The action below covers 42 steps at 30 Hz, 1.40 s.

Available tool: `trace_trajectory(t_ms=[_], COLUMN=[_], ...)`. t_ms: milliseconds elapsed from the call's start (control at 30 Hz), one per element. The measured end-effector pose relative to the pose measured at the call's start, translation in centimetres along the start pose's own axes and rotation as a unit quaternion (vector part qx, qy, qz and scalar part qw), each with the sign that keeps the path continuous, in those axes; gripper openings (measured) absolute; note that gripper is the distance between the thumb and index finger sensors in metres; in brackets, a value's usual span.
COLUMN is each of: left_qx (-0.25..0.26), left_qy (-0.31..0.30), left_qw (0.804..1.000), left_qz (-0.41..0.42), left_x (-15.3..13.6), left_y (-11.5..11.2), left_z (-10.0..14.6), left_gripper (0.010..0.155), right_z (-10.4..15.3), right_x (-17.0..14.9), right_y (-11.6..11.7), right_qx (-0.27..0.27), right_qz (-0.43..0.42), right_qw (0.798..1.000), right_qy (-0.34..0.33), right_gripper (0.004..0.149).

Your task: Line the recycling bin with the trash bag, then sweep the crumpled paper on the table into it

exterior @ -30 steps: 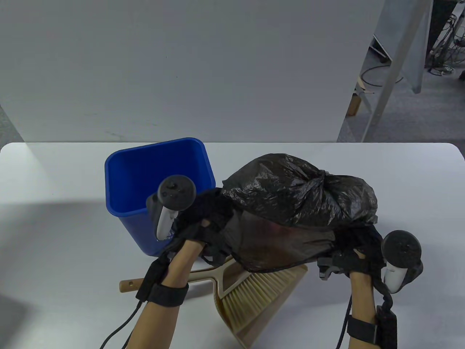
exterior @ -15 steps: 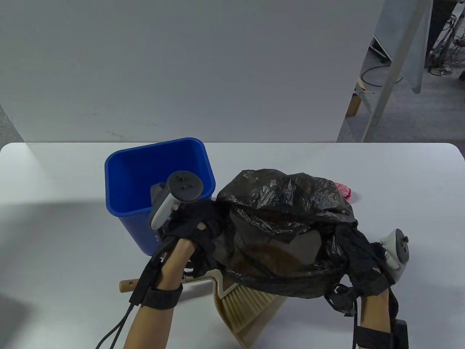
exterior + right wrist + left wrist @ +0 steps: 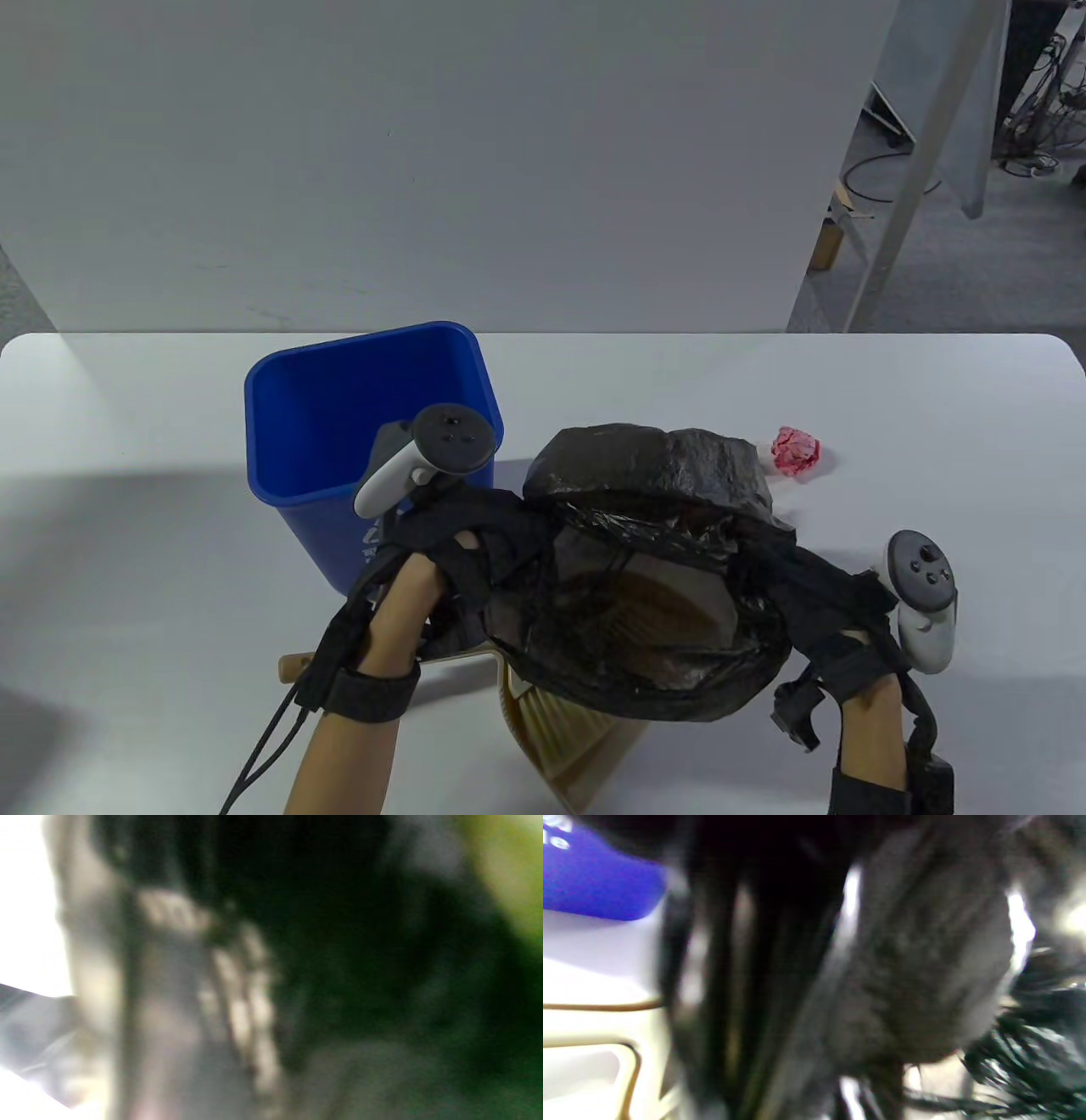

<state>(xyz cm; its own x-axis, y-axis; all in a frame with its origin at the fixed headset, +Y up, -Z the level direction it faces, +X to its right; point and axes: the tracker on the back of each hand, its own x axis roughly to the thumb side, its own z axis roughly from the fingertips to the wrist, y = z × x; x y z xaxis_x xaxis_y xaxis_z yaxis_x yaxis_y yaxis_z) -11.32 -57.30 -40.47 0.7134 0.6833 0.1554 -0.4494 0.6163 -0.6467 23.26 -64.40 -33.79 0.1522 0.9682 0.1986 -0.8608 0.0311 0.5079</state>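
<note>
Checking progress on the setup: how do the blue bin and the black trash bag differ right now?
The blue bin stands upright on the table, untouched; the black trash bag is held up by both hands. The bin is rigid, the bag crumpled. Both mouths are open; the bin is still unlined.

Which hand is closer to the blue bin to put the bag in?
Left. The left hand grips the trash bag beside the blue bin; the right hand holds its far edge.
</note>
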Motion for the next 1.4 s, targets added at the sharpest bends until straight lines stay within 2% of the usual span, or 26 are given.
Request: trace_trajectory(t_ms=[100,167,267,333,433,533,600,700,800,933,1033,1100,1167,1233,1267,1367,1400], left_qx=[0.002,0.024,0.065,0.09,0.097,0.097,0.102,0.119,0.138,0.186,0.228,0.243,0.268,0.253,0.23,0.122,0.086], left_qy=[-0.011,-0.014,-0.027,-0.038,-0.066,-0.128,-0.142,-0.155,-0.16,-0.16,-0.15,-0.142,-0.129,-0.13,-0.135,-0.162,-0.179], left_qw=[1.0,1.0,0.998,0.995,0.993,0.986,0.984,0.98,0.977,0.968,0.96,0.957,0.951,0.954,0.958,0.965,0.964], left_qz=[0.007,0.012,0.005,0.014,0.027,0.036,0.045,0.034,0.042,0.061,0.068,0.069,0.088,0.096,0.107,0.166,0.176], left_x=[0.3,0.4,0.7,1.0,1.5,2.3,2.7,3.1,3.4,3.3,2.9,2.6,2.3,2.1,2.0,2.0,1.9], left_y=[-0.4,-0.4,-0.1,0.0,-0.1,-0.7,-1.2,-1.9,-2.6,-3.2,-3.1,-3.0,-2.9,-2.8,-2.8,-3.4,-3.7], left_z=[-0.2,-0.1,0.3,0.7,1.0,0.8,0.4,-0.2,-0.6,-0.8,-0.7,-0.5,-0.4,-0.5,-0.7,-1.7,-2.2], left_gripper=[0.065,0.063,0.059,0.058,0.057,0.057,0.057,0.059,0.062,0.064,0.052,0.047,0.046,0.046,0.047,0.046,0.047], right_z=[-0.1,0.4,1.4,1.8,1.7,1.1,0.6,-0.1,-0.5,-0.6,-0.4,-0.2,0.0,0.2,0.2,0.1,-0.1], right_x=[0.4,0.4,0.4,0.5,0.7,1.1,1.1,1.0,0.8,0.8,1.0,1.1,1.4,1.5,1.4,1.1,0.9], right_y=[0.1,-0.8,-2.0,-2.3,-1.9,-0.6,0.3,1.6,2.5,2.8,2.7,2.7,2.7,2.8,2.9,3.1,3.2], right_qx=[-0.009,-0.069,-0.172,-0.206,-0.203,-0.181,-0.162,-0.13,-0.11,-0.1,-0.136,-0.187,-0.216,-0.236,-0.244,-0.244,-0.227], right_qz=[-0.096,-0.104,-0.075,-0.064,-0.077,-0.039,-0.014,-0.021,-0.023,0.038,0.1,0.149,0.217,0.24,0.24,0.21,0.186], right_qw=[0.992,0.986,0.975,0.968,0.966,0.972,0.976,0.981,0.985,0.989,0.982,0.969,0.95,0.94,0.938,0.944,0.953], right_qy=[-0.076,-0.109,-0.118,-0.128,-0.141,-0.144,-0.142,-0.14,-0.131,-0.099,-0.078,-0.066,-0.058,-0.059,-0.062,-0.075,-0.077], right_gripper=[0.047,0.046,0.044,0.043,0.042,0.04,0.039,0.04,0.05,0.072,0.072,0.064,0.05,0.038,0.036,0.032,0.031])
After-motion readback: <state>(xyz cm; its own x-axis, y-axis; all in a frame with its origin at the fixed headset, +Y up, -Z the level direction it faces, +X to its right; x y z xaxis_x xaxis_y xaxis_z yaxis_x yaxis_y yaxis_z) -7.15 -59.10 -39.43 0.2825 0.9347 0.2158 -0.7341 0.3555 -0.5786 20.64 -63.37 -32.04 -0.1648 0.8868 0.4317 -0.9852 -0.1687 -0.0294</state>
